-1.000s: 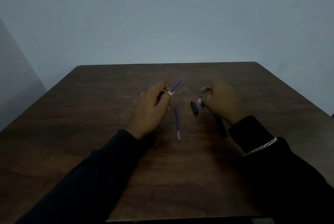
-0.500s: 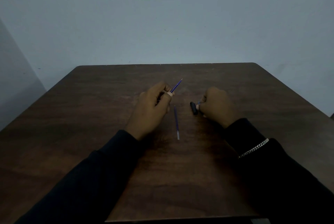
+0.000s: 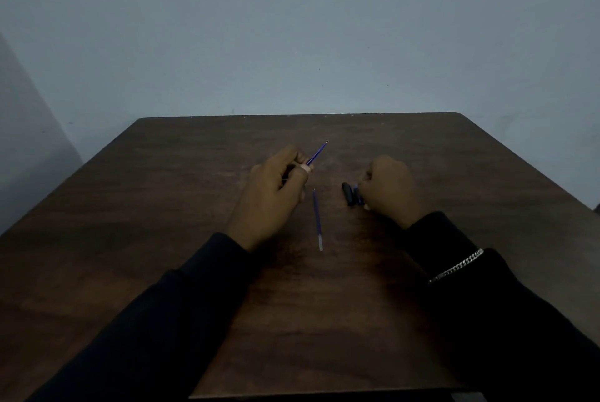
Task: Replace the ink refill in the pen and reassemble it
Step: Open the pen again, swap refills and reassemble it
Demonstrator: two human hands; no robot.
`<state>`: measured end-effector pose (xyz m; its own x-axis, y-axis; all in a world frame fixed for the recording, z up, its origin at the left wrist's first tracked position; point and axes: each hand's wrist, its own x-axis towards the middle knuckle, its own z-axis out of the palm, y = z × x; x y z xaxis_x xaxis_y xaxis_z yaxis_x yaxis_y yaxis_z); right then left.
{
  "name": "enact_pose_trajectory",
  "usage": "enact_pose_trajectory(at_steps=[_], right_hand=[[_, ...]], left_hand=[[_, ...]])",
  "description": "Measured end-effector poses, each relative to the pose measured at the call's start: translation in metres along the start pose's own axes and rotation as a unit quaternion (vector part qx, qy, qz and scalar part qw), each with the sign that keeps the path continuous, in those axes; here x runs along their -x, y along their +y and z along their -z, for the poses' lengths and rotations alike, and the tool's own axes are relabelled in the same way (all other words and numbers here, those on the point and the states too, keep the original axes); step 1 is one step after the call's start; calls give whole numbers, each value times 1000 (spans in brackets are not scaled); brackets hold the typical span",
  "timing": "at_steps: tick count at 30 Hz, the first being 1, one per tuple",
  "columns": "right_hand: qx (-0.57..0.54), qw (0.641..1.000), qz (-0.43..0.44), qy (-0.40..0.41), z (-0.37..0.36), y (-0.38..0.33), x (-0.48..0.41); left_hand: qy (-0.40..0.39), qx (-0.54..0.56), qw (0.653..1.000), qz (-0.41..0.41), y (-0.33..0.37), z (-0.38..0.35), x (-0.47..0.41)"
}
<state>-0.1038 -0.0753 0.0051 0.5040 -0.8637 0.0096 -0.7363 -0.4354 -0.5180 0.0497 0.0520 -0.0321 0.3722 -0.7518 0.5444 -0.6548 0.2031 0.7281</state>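
From the head camera, a dark wooden tabletop (image 3: pixel 162 239) fills the lower part of the view, its far edge set against a plain grey-blue wall (image 3: pixel 292 28).

The left hand (image 3: pixel 274 193) is held near the middle of the tabletop, fingers curled and pinched around a thin blue refill (image 3: pixel 316 154). The refill's pointed tip sticks out past the fingertips and angles up toward the far right corner. Whether a pen barrel sits inside the closed palm cannot be told — the hand hides it.

A second blue refill (image 3: pixel 317 218) lies loose on the tabletop between the two hands, running roughly from the near edge toward the far edge, with a pale clear end nearest the person. Neither hand touches it.

The right hand (image 3: pixel 389 190) rests on the tabletop, just right of centre, fingers curled downward over small pen parts. A short black pen piece (image 3: pixel 348 193) lies at its fingertips, with a bit of blue (image 3: pixel 358 195) showing beside it. The picture is too dim to tell whether the fingers actually grip these parts or only rest against them.

Both forearms wear dark sleeves (image 3: pixel 162 320) — a silver chain bracelet (image 3: pixel 456 267) lies over the right one.
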Motion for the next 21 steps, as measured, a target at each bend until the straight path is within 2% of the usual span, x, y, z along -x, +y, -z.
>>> enact_pose_trajectory(at_steps=[5,9,12,14,16,18,21], right_hand=[[-37,999,-7,1,4,-1,1],[-50,998,-3,39,2,4,-2],[-56,993,40,93,0,10,-5],[-109,981,93,130,0,10,-4],[-240,955,142,96,0,7,-1],[-369,915,164,13,1,2,2],[-426,884,184,-55,-2,-4,7]], left_hand=[[-1,-6,1000,1,-1,1,-1],[-3,-3,1000,9,0,1,0],[-5,-9,1000,10,1,1,0],[-3,-5,1000,9,1,1,1],[-2,-1,1000,11,2,2,1],[-6,0,1000,16,2,1,1],[-12,-1,1000,13,3,0,1]])
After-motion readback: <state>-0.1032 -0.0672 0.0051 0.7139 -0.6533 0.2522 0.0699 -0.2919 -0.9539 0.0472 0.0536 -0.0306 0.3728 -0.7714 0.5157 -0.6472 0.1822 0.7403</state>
